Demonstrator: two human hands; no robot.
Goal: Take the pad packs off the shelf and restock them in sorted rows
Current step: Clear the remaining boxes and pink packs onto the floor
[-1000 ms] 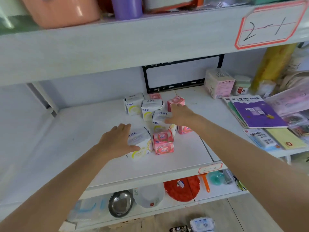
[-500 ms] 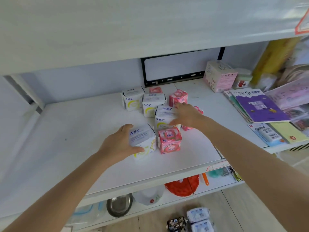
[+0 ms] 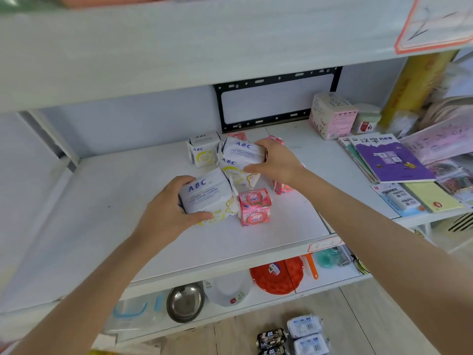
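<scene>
The left hand is clamped on a white pack at the shelf front, thumb on the near face, fingers over the far edge, long axis running left to right. The right hand grips a second white pack further back, lifted over another, fingers wrapped on its right end. Both packs lie within the fingers already, so I judge the next move is a straight lift toward the person, clear of the pink pack just beside the left one

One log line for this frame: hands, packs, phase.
left hand: gripping white ABC pack | right hand: gripping white ABC pack | phase: pulling packs off shelf
</scene>
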